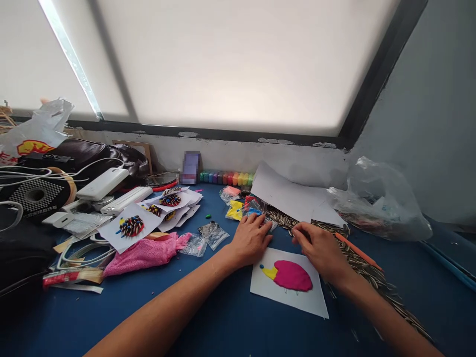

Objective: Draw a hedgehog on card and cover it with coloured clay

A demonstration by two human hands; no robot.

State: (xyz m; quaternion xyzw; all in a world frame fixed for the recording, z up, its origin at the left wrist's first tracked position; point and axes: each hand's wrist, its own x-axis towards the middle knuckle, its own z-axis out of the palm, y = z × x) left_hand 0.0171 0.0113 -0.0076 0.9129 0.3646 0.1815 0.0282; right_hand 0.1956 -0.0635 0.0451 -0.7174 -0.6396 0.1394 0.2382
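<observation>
A white paper card (290, 306) lies on the blue table with a hedgehog shape in modelling clay: a magenta body (293, 275), a yellow snout and a blue nose. My left hand (252, 240) rests palm down above the card's upper left corner, fingers stretched towards a small plastic packet of blue clay (256, 208). Whether the fingertips press on that packet is hard to see. Over the card's upper right edge, my right hand (320, 248) is closed with thumb and forefinger together; anything between them is hidden. Striped sunflower seeds (357, 263) lie around it.
An orange stick (359, 251) lies on the seeds. Finished hedgehog cards (131, 227), a pink cloth (145, 255) and white power banks (103, 183) crowd the left. White sheets (286, 188) and a plastic bag (383, 203) stand at the back right, near a row of coloured clay (226, 178).
</observation>
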